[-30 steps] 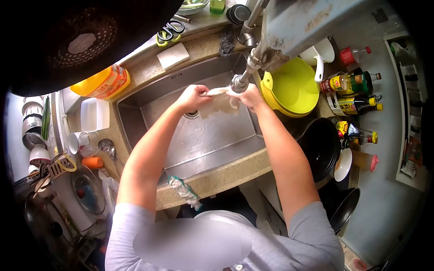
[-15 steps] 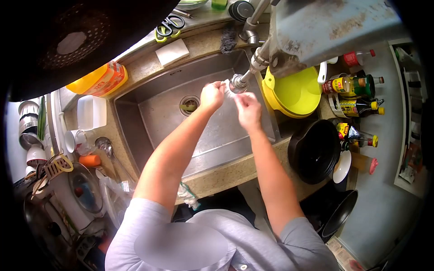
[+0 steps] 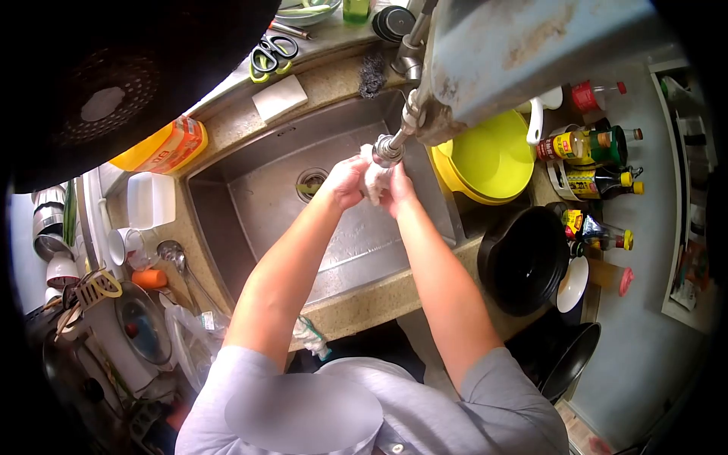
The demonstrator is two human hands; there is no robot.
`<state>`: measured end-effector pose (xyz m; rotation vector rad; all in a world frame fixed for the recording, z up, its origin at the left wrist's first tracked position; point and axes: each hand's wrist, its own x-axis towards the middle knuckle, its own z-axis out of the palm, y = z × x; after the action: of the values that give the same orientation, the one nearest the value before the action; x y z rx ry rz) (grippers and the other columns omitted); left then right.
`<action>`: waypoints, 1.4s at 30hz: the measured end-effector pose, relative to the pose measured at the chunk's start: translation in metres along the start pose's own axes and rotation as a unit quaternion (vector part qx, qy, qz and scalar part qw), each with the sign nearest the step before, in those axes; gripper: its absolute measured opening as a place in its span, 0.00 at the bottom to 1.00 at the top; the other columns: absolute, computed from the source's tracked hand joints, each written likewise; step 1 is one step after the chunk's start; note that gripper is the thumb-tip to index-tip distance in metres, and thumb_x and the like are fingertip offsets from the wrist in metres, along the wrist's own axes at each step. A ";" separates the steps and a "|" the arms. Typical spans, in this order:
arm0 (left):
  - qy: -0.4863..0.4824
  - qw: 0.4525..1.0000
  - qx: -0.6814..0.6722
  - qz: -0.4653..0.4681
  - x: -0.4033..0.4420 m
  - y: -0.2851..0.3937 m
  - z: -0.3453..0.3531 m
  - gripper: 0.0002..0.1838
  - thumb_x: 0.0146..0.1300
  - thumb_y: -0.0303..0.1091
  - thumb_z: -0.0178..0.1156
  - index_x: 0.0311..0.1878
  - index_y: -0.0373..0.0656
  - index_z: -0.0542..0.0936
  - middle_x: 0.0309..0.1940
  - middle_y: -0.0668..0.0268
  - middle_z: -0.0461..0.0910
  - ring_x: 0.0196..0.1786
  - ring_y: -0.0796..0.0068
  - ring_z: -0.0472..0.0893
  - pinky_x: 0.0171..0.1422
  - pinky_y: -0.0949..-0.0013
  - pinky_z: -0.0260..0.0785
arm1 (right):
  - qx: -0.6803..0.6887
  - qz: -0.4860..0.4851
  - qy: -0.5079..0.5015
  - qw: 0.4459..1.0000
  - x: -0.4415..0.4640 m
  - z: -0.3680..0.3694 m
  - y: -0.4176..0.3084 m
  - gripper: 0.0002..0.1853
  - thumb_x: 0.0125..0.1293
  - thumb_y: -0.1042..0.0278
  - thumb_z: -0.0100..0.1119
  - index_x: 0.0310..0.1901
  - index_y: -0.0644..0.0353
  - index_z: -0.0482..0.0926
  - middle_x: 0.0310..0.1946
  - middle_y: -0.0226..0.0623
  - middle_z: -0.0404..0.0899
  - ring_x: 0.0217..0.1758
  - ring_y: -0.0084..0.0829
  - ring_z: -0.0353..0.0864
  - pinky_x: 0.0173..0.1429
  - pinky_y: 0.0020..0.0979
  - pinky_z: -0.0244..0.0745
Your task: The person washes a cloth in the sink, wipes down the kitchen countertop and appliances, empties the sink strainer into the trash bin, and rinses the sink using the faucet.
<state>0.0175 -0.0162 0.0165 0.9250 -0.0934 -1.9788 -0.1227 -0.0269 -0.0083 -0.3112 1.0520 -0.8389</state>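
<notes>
Under the metal faucet (image 3: 388,150), a wet, crumpled whitish cloth (image 3: 374,183) is bunched between my hands above the sink (image 3: 341,265). My left hand (image 3: 346,182) grips its left side with curled fingers. On the other side my right hand (image 3: 397,191) is closed on the cloth, its fingertips partly hidden behind the faucet head and cloth. The drain (image 3: 312,184) lies just left of my left hand, with something greenish in it.
Yellow-green basins (image 3: 493,159) stand right of the sink, with a black pot (image 3: 523,262) nearer me. Several bottles (image 3: 599,182) line the right wall. Behind the sink lie scissors (image 3: 273,54), a white block (image 3: 280,98) and a dark scrubber (image 3: 371,74). A ladle (image 3: 174,254) rests at left.
Both hands have moved slightly down toward me. The cloth, stretched between my fingertips before, is now bunched in my hands. The whole view has shifted a little.
</notes>
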 end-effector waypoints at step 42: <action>0.264 0.905 0.251 0.220 -0.099 -0.105 -0.035 0.12 0.72 0.35 0.57 0.46 0.35 0.83 0.38 0.65 0.85 0.42 0.78 0.81 0.50 0.73 0.72 | 0.089 0.079 -0.195 0.973 0.042 0.021 -0.006 0.15 0.70 0.48 0.56 0.31 0.47 0.71 0.21 0.23 0.67 0.14 0.22 0.63 0.17 0.27 0.56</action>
<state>-0.0059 0.1305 0.0053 1.5887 -0.4761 -1.2459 -0.0979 -0.0647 -0.0214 -0.2256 0.6205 -0.6872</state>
